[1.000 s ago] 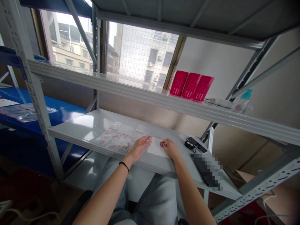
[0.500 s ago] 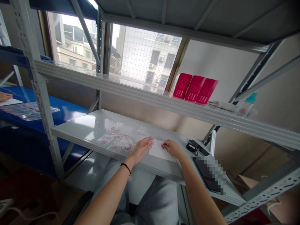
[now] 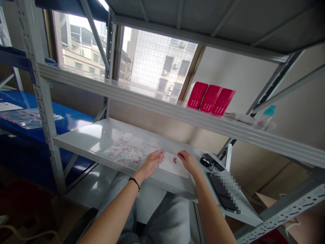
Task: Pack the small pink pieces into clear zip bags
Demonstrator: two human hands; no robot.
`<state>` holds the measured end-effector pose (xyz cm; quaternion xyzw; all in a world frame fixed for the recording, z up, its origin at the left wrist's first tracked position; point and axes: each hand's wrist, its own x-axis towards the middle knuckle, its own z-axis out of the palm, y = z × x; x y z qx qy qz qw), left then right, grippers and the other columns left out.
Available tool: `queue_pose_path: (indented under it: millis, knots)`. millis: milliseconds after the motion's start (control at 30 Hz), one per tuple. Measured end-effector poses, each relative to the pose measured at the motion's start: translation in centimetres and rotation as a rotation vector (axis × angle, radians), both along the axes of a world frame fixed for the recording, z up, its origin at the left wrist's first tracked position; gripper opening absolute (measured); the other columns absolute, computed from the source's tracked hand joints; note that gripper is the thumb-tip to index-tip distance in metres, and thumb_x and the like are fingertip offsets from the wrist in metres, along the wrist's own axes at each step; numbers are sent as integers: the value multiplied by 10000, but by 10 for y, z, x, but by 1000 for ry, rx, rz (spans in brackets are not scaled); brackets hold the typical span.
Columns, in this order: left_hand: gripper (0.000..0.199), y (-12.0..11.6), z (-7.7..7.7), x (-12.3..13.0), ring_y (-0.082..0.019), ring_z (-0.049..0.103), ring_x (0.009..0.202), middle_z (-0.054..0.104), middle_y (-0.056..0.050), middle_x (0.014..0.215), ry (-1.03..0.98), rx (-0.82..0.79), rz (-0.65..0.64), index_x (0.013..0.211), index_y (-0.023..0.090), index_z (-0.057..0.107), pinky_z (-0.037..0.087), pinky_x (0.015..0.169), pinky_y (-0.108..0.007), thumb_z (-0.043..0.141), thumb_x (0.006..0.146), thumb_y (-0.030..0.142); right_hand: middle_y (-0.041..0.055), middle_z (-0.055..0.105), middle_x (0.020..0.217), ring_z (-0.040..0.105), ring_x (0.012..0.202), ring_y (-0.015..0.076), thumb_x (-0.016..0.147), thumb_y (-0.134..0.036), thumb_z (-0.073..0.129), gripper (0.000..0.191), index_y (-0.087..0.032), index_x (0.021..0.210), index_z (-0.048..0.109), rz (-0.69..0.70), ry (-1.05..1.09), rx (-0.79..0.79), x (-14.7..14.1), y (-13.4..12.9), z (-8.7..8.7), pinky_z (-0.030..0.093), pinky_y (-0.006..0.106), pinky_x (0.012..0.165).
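A white sheet of paper lies on the grey shelf between my two hands. Small dark red pieces rest in a little cluster on it. At the sheet's left edge, my left hand is closed on something clear, which looks like a small plastic bag. My right hand is just right of the red pieces, its fingertips pinched together; whatever they hold, if anything, is too small to name. Clear bags with red pieces are spread to the left of my left hand.
A black cable coil, a phone and a dark tablet lie on the right. Red boxes, a cloth and a spray bottle stand on the shelf above. More bags lie on the blue table.
My right hand has moved slightly right, off the red pieces, which now show on the paper. The other person's hand at the far left has gone from view.
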<state>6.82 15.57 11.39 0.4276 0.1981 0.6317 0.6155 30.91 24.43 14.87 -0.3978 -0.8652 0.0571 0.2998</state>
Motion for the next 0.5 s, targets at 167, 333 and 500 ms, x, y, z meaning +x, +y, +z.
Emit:
queue_pose_path:
  millis: [167, 333, 500]
  knots:
    - [451, -3, 4, 1, -214, 604, 1027, 681, -113, 1127, 35, 40, -40, 1145, 167, 725, 417, 903, -313, 800, 804, 452, 70, 658, 985, 622, 902, 198, 1026, -333, 464, 223, -214, 994, 649, 145, 78, 66, -35, -41, 53, 474, 308, 833]
    - [414, -6, 6, 3, -186, 604, 892, 691, -97, 1001, 58, 122, -19, 1092, 148, 734, 420, 814, -290, 752, 840, 476, 43, 651, 941, 617, 838, 171, 1028, -283, 498, 197, -221, 984, 679, 402, 2, 23, -71, -71, 80, 474, 287, 782]
    - [400, -4, 3, 2, -169, 590, 828, 692, -95, 982, 47, 85, -50, 1078, 148, 743, 410, 763, -281, 740, 850, 477, 71, 653, 1042, 625, 965, 191, 1040, -253, 449, 244, -228, 1092, 687, 417, 103, -30, -69, -72, 70, 490, 316, 869]
